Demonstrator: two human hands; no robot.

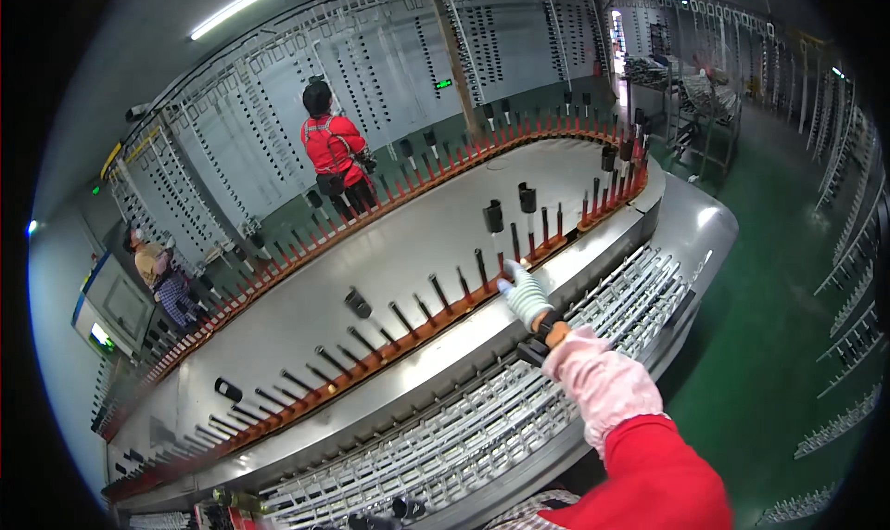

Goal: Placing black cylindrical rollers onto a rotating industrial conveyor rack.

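Observation:
My right hand (pixel 526 296), in a pale glove with a dark band at the wrist, reaches to the near side of the oval line. Its fingertips close around the foot of a white stem (pixel 500 244) topped by a black cylindrical part (pixel 493 217). The hand partly hides the grip. A similar black-topped piece (pixel 527 199) stands just beyond it. Slim dark spindles (pixel 438 293) rise in a row from the reddish-brown track (pixel 436 327) beside the hand. My left hand is out of sight.
Silvery racks of rods (pixel 436 437) lie along the near bench edge, below my forearm. A metal tabletop (pixel 306 363) fills the track's loop. One person in red (pixel 332 145) stands across the line; another person (pixel 162 275) is at far left. Hanging racks (pixel 848 298) line the right.

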